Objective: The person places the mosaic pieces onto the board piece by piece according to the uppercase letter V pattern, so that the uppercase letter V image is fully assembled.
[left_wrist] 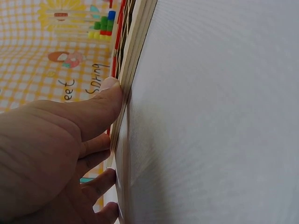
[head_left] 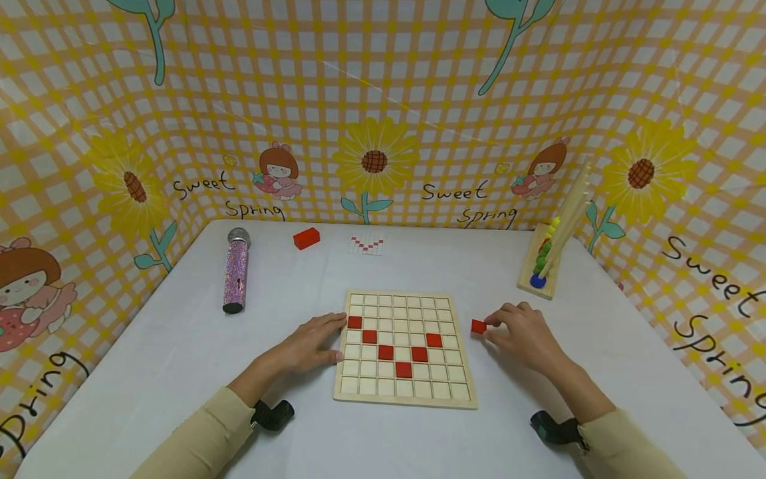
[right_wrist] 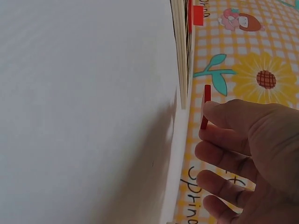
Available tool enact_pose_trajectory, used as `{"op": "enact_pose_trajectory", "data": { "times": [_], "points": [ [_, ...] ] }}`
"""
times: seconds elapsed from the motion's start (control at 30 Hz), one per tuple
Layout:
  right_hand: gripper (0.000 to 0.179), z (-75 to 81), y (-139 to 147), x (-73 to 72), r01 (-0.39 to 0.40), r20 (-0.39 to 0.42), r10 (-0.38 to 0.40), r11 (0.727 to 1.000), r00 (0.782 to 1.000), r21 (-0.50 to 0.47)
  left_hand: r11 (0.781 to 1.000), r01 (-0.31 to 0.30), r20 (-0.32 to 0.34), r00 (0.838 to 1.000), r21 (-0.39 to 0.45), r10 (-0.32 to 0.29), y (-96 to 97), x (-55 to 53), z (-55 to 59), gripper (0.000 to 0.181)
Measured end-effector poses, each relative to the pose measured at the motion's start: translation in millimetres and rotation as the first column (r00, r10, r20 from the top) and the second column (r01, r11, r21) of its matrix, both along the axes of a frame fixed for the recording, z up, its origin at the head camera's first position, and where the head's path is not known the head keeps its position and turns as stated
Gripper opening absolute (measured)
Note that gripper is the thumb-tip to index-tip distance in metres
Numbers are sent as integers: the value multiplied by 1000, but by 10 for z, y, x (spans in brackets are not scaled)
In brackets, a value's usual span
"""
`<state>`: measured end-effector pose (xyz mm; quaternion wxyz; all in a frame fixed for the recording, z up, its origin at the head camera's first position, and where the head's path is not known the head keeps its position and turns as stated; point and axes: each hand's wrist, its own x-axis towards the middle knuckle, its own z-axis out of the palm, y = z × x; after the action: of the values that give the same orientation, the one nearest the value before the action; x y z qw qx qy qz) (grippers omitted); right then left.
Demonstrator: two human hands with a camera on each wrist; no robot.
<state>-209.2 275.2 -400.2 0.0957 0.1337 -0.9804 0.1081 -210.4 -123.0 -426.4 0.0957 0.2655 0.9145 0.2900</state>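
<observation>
A square wooden grid board (head_left: 413, 404) lies flat on the white table, with several red square tiles set in its cells in a V-like slant. My left hand (head_left: 308, 344) touches the board's left edge with thumb and fingertips; in the left wrist view the thumb (left_wrist: 105, 105) rests against the wooden side. Just off the board's right edge, my right hand (head_left: 523, 336) pinches a red square tile (head_left: 478, 326) between thumb and forefinger. Seen edge-on in the right wrist view, the tile (right_wrist: 206, 107) is thin, and the other fingers are loosely bent.
Behind the board lie a small paper card (head_left: 366, 244) with a red V pattern and a red block (head_left: 306, 238). A glittery pink microphone (head_left: 236, 271) is at the left. At the right stands a wooden peg rack (head_left: 541, 263) with coloured beads. Patterned cloth walls surround the table.
</observation>
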Motion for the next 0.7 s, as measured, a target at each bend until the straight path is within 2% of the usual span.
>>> {"op": "enact_pose_trajectory", "data": {
  "times": [0.7],
  "points": [
    [22,-61,-339,-151,-48,34,47,999,998,23,1000,-7,7,1000,-3,7,-7,2,-5,69]
  ]
}}
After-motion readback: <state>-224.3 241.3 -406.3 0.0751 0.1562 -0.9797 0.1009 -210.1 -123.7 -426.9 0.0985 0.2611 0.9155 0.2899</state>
